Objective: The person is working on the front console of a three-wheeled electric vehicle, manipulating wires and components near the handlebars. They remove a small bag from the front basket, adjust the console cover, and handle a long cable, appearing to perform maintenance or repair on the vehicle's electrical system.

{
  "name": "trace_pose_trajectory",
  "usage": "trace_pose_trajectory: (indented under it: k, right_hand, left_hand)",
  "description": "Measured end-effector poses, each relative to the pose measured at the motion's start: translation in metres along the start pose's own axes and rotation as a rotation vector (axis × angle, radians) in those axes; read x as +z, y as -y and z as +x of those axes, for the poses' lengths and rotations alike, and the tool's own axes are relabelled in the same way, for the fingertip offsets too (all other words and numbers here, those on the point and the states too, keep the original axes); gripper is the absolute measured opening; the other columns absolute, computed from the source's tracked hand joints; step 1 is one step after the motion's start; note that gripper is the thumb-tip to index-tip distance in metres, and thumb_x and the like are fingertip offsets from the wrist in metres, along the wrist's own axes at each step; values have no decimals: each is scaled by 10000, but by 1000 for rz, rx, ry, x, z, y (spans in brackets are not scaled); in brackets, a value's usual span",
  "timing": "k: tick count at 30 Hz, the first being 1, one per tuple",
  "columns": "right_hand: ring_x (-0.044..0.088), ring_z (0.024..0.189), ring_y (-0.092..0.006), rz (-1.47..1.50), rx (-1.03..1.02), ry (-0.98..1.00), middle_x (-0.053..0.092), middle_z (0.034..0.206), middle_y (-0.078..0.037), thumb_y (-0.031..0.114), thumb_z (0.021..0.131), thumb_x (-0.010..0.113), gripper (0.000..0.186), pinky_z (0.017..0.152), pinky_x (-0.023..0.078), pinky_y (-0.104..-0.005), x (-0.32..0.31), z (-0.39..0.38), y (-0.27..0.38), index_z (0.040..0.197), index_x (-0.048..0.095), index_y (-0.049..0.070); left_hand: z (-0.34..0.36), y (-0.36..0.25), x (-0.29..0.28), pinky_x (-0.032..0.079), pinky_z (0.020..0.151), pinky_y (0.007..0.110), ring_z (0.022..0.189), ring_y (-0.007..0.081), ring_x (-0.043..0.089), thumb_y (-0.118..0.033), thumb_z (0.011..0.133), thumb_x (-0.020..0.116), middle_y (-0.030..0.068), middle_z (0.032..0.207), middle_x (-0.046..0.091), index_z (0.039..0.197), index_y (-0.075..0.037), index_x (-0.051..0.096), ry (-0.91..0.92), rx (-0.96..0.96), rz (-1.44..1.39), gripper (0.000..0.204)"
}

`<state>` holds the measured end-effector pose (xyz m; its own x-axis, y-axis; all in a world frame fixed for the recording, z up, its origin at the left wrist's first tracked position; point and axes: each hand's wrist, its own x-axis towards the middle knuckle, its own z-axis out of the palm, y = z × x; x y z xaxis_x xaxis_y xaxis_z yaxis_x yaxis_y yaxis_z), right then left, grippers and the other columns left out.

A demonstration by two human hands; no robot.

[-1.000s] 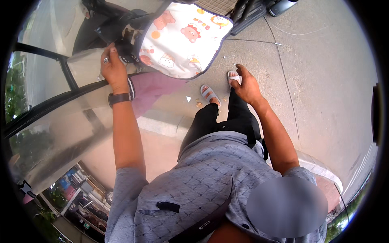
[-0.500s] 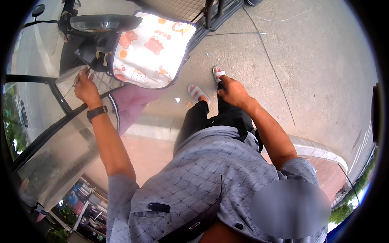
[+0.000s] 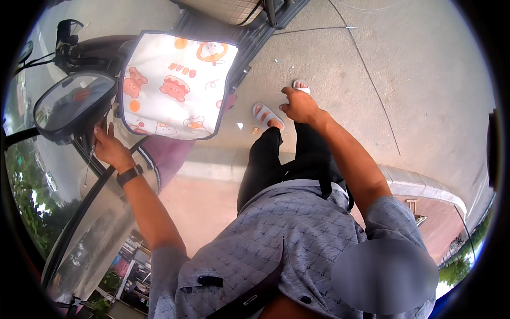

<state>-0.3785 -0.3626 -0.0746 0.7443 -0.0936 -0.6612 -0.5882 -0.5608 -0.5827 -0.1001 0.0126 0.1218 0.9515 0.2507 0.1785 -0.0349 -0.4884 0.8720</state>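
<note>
My left hand (image 3: 112, 149) reaches up beside the vehicle's rear-view mirror (image 3: 74, 106), fingers bent around a thin silver metal rod (image 3: 90, 158). One end of the rod sticks out below the fingers; its exact kind is too small to make out. Close by, to the right of the mirror, hangs a white cover (image 3: 170, 85) with pink bear prints and a dark edge. My right hand (image 3: 304, 106) hovers over my lower legs, loosely curled, with thumb and forefinger apart and nothing seen in it.
A clear plastic windscreen sheet (image 3: 98, 234) with a black frame runs along the left. Pink cloth (image 3: 167, 159) hangs under the cover. A tan quilted seat (image 3: 223, 9) is at the top. Behind my sandals (image 3: 268, 116) lies a stone kerb (image 3: 212, 164); a dark line (image 3: 372, 87) crosses the pavement.
The mirror has come down and left in view, now right above my left hand, which sits lower with the rod still in it. The cover has shifted left; my right hand stays loosely curled.
</note>
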Motion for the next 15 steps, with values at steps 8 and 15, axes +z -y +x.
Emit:
trace_pose_trajectory:
  k: [8, 15]
  right_hand:
    - [644, 1177, -437, 61, 33, 77, 675, 1224, -292, 253, 883, 711, 481, 998, 521, -495, 41, 152, -74, 1262, 593, -17]
    - [630, 1213, -435, 13, 101, -56, 660, 1272, -292, 249, 902, 698, 504, 1018, 512, -496, 100, 330, -180, 1310, 583, -24]
  left_hand:
    - [40, 82, -60, 573, 938, 374, 1084, 273, 685, -280, 1080, 475, 184, 1307, 658, 1311, 60, 613, 111, 239, 262, 433]
    - [-19, 46, 72, 554, 954, 331, 1084, 229, 680, -273, 1080, 521, 166, 1307, 665, 1351, 40, 574, -276, 669, 1212, 417]
